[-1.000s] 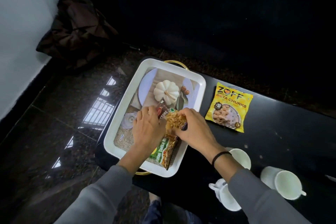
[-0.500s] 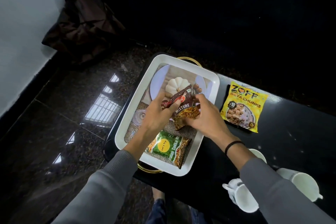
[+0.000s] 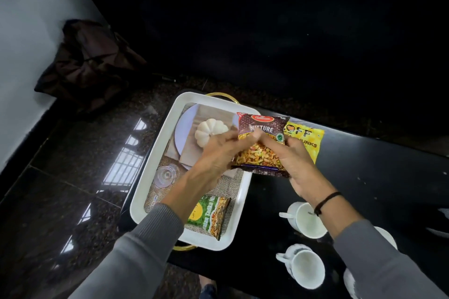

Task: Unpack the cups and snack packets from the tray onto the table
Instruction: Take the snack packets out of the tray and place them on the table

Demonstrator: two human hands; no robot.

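Note:
A brown "Mixture" snack packet is held in the air over the tray's right rim. My left hand grips its left side and my right hand grips its right side. The white tray with a printed pumpkin picture sits at the table's left end. A green snack packet lies in the tray's near corner, partly under my left forearm. A yellow soya chunks packet lies on the black table, partly behind the brown one. Three white cups, the middle cup, the near cup and the right cup, stand on the table near me.
The tray has gold handles at its far and near ends. The table's left edge runs just beside the tray, with a glossy dark stone floor beyond. A dark bag lies on the floor against the white wall.
Both hands lifted the brown packet out of the tray and carried it right and up, over the tray's right rim. The green packet is uncovered in the tray.

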